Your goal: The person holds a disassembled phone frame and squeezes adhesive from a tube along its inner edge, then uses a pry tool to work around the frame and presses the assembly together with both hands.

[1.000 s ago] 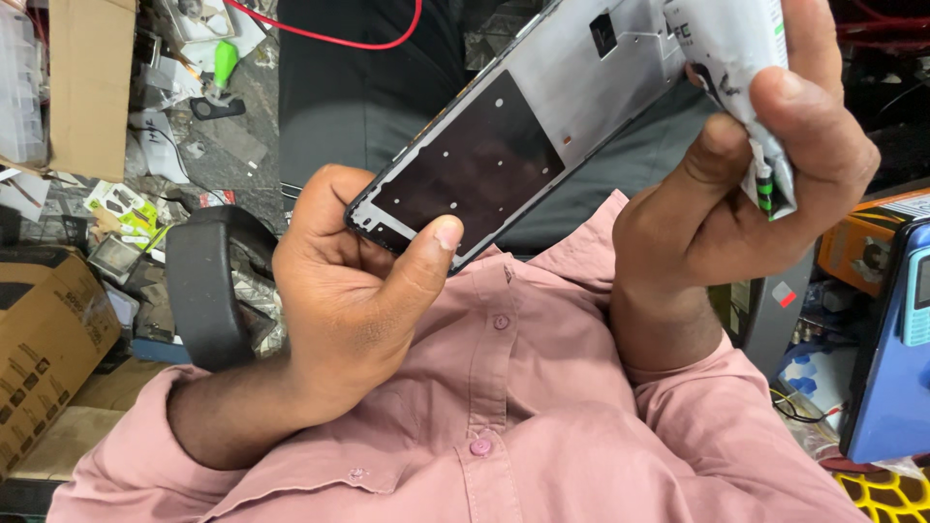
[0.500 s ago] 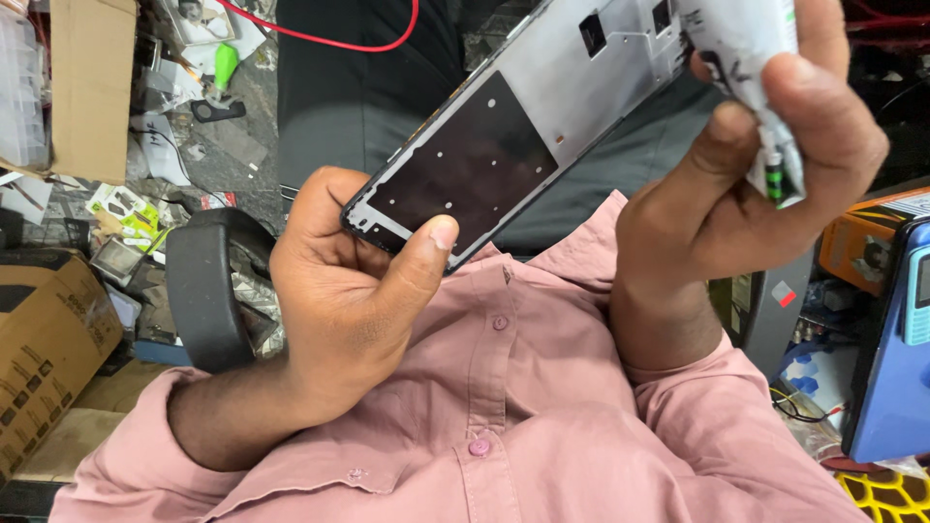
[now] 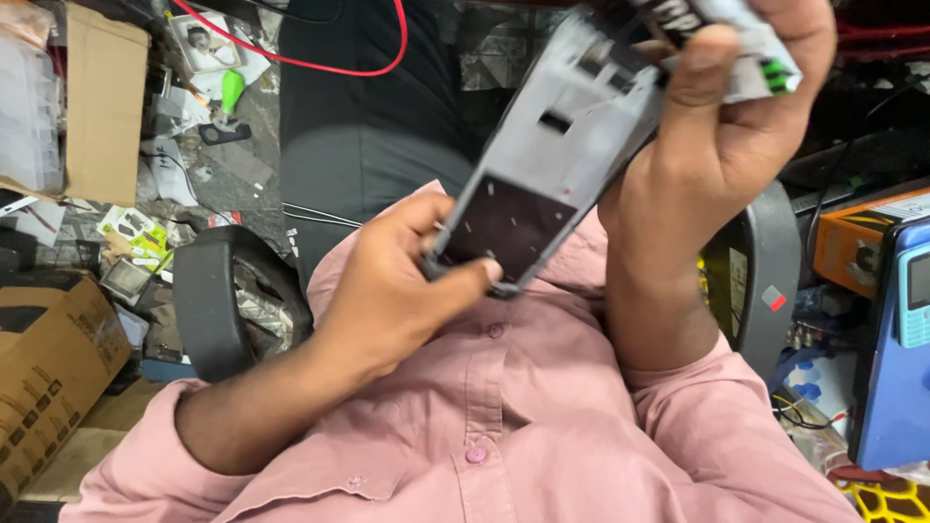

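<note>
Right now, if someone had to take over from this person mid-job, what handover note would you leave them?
Left hand: grips the lower end of the phone frame, thumb on its dark panel.
Right hand: holds a small white tube with green marks at the frame's upper end.
Frame is held in the air above the pink shirt, tilted, inner side showing.
Done: cannot tell whether anything from the tube is on the frame.
Left: not visible from this view.

Brown cardboard boxes (image 3: 53, 378) and (image 3: 97, 102) left of the grey phone frame (image 3: 547, 165); orange box (image 3: 862, 242) and blue phone screen (image 3: 914, 291) right.
</note>
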